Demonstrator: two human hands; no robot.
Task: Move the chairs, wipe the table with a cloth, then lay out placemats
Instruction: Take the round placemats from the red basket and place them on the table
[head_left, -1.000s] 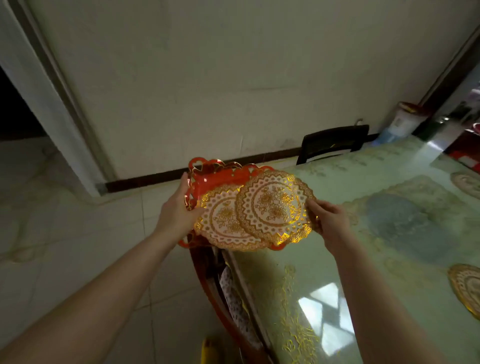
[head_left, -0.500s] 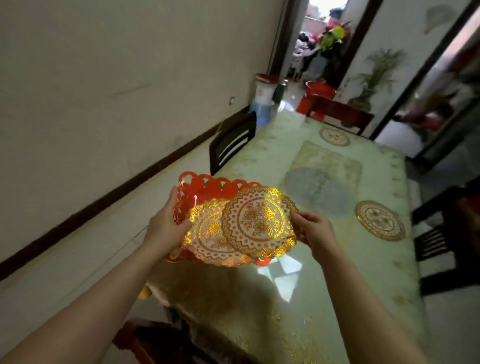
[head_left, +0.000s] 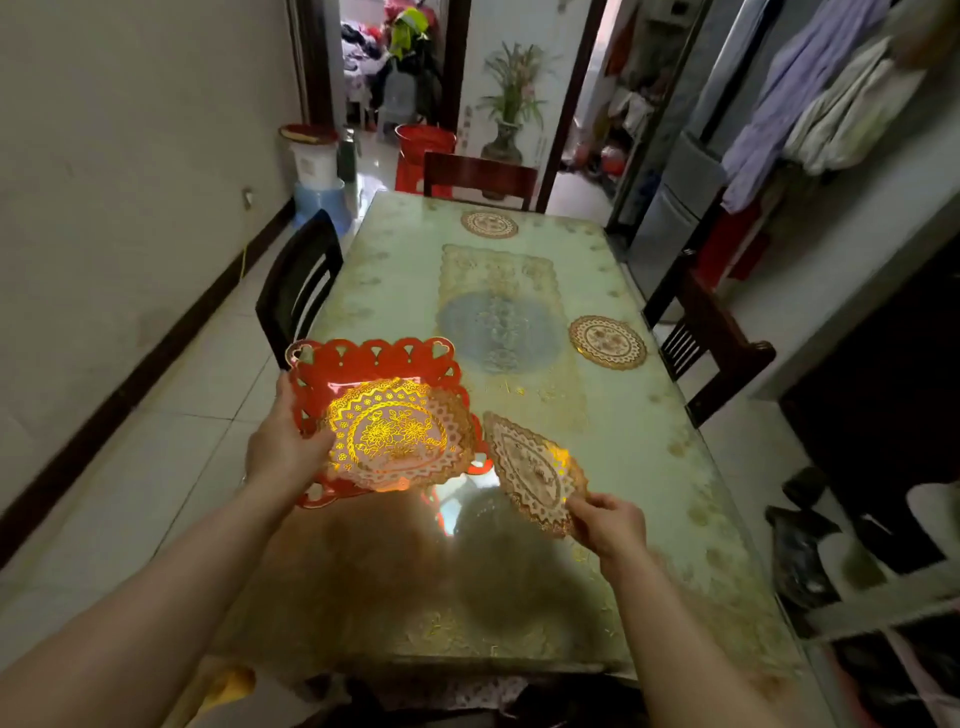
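R hand (head_left: 608, 525) pinches 1 placemat (head_left: 535, 473), L hand (head_left: 283, 447) grips 1 tray (head_left: 374, 358); 2 laid mats (head_left: 489, 224) (head_left: 608, 342).

Single head-worn cam, wide-angle, lines bend toward the edges. It stands at the near short end of the table (head_left: 649, 467), facing forward and down along its length to the far chair (head_left: 478, 176) and doorway (head_left: 395, 62). Both forearms cross the bottom edge. Left hand (head_left: 283, 447) and right hand (head_left: 608, 525) sit close, low-centre. Left wall (head_left: 130, 182) and right-side chair (head_left: 717, 338) fall at the margins.
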